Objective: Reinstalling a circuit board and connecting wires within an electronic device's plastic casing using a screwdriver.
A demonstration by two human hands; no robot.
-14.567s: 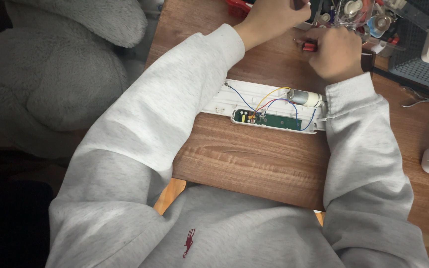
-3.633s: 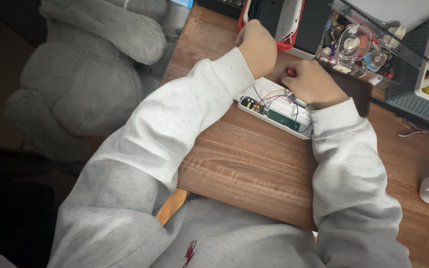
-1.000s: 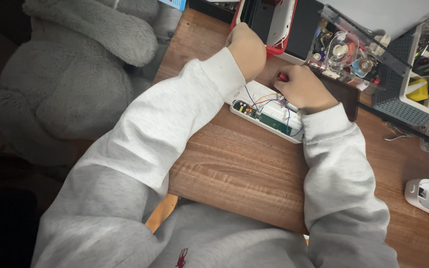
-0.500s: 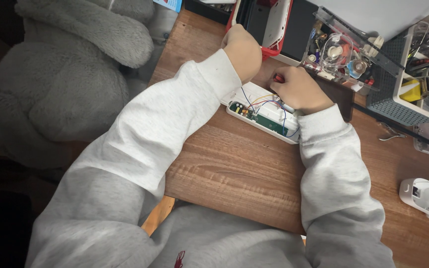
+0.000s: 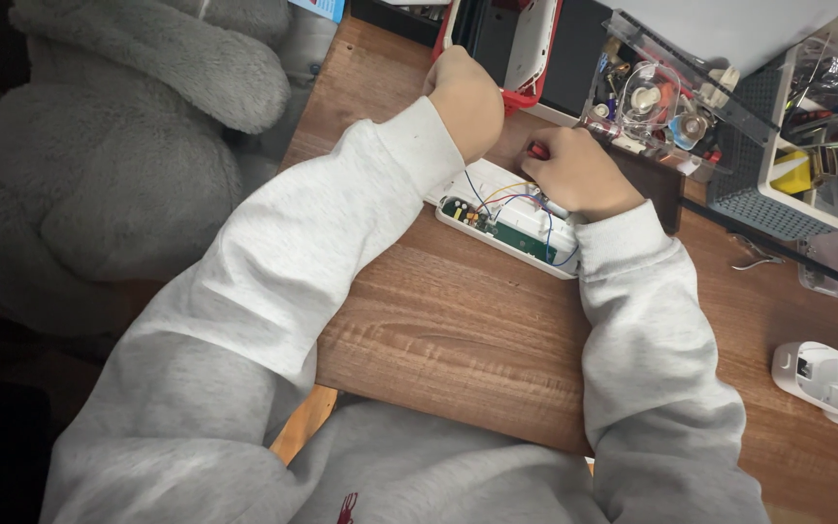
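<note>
White casing (image 5: 511, 223) with wires lies open on the table (image 5: 458, 330). At its 12 o'clock, right hand (image 5: 579, 175) grips a red-handled tool (image 5: 537, 150); left hand (image 5: 467, 97) is fisted, contents hidden.

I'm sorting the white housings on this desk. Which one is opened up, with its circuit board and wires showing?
The long white housing under both hands, with its green board and coloured wires exposed. The other white housing, at the right edge of the table, is closed.

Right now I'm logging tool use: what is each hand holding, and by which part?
The right hand is closed around a red-handled tool, gripping its handle; the tip is hidden. Whether the left hand holds anything cannot be told.
</note>
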